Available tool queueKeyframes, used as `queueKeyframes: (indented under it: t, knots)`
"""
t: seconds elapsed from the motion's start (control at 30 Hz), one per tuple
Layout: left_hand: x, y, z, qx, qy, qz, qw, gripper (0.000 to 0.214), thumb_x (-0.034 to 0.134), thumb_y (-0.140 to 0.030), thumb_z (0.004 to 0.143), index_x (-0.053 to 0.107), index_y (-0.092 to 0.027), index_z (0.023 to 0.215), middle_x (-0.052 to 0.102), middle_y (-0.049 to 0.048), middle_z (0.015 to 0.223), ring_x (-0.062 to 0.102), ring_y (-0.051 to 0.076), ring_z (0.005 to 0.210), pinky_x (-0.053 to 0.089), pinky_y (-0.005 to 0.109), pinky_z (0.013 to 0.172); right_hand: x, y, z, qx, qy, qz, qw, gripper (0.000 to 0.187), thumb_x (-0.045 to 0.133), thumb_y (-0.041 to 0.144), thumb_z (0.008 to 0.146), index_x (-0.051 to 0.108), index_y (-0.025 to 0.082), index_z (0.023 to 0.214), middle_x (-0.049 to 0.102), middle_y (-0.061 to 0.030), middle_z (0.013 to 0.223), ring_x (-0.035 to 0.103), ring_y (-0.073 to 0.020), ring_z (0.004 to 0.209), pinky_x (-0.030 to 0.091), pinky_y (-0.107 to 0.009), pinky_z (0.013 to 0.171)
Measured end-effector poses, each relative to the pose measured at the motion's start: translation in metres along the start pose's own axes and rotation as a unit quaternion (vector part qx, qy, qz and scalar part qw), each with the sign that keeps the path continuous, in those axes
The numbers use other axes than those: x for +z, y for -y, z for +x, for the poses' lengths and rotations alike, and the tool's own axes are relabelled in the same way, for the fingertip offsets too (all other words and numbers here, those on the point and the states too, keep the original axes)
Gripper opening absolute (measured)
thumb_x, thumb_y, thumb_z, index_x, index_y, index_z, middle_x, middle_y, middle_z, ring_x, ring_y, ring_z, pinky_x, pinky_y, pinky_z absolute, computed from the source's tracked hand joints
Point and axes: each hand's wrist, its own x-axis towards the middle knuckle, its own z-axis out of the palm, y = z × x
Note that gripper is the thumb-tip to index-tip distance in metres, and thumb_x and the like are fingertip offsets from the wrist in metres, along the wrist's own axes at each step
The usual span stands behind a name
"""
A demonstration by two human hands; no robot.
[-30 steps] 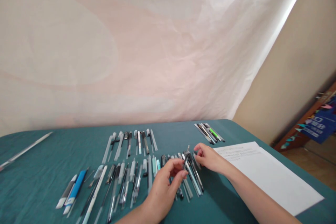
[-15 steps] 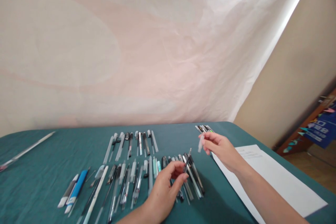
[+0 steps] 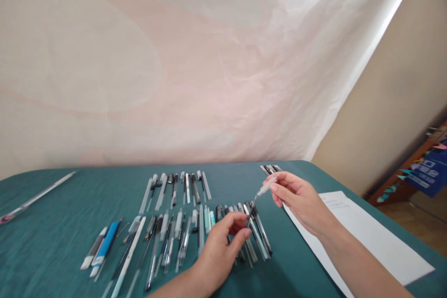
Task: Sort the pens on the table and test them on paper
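Note:
My left hand pinches a dark pen between thumb and fingers, its tip pointing up and to the right. In my right hand is a translucent whitish pen cap, held by thumb and fingertips. The cap's lower end meets the pen's tip, or comes very close to it; how far it covers the tip I cannot tell. Under and beside my left hand lies a row of pens and pen parts, partly hidden by that hand.
Farther back lie more pens and caps. A small group of pens sits behind my right hand. White paper sheets lie at right. A blue marker and a long clear stick-like item are at left on the green tablecloth.
The cap in my right hand has tilted and come down-left to the pen's tip. My left hand stays in nearly the same place with the pen.

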Motion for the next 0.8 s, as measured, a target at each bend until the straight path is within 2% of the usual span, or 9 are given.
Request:
queueKeyframes:
  t: [0.27, 0.43, 0.5, 0.8]
  knots:
    - [0.000, -0.005, -0.001, 0.005, -0.016, 0.020, 1.000, 0.019, 0.050, -0.024, 0.081, 0.056, -0.017, 0.098, 0.062, 0.0031, 0.084, 0.057, 0.014, 0.078, 0.044, 0.024, 0.073, 0.005, -0.001, -0.004, 0.020, 0.066, -0.007, 0.998, 0.017, 0.059, 0.030, 0.077, 0.056, 0.016, 0.087, 0.057, -0.0031, 0.085, 0.047, -0.0065, 0.056, 0.041, -0.021, 0.051]
    - [-0.001, -0.006, 0.000, 0.016, -0.035, 0.019, 0.999, 0.018, 0.051, -0.023, 0.080, 0.057, -0.018, 0.096, 0.063, 0.0026, 0.085, 0.058, 0.014, 0.076, 0.044, 0.023, 0.071, 0.013, -0.004, -0.009, 0.037, 0.108, -0.011, 0.993, 0.026, 0.058, 0.030, 0.077, 0.055, 0.018, 0.101, 0.056, -0.0009, 0.078, 0.050, -0.0087, 0.059, 0.043, -0.022, 0.055]
    - [-0.001, -0.007, 0.000, 0.021, -0.040, 0.015, 0.999, 0.017, 0.051, -0.023, 0.080, 0.058, -0.019, 0.095, 0.064, 0.0020, 0.084, 0.058, 0.014, 0.076, 0.044, 0.023, 0.072, 0.017, -0.006, -0.010, 0.040, 0.120, -0.023, 0.992, 0.027, 0.057, 0.031, 0.078, 0.056, 0.017, 0.101, 0.057, -0.0009, 0.076, 0.051, -0.0090, 0.059, 0.043, -0.024, 0.057]
    - [-0.002, -0.009, 0.000, 0.036, -0.042, 0.026, 0.998, 0.018, 0.051, -0.023, 0.080, 0.060, -0.019, 0.096, 0.064, 0.0022, 0.084, 0.058, 0.014, 0.077, 0.044, 0.023, 0.071, 0.019, -0.010, -0.009, 0.035, 0.121, -0.036, 0.991, 0.022, 0.057, 0.034, 0.078, 0.058, 0.017, 0.092, 0.059, -0.0018, 0.077, 0.050, -0.0090, 0.058, 0.043, -0.025, 0.059]
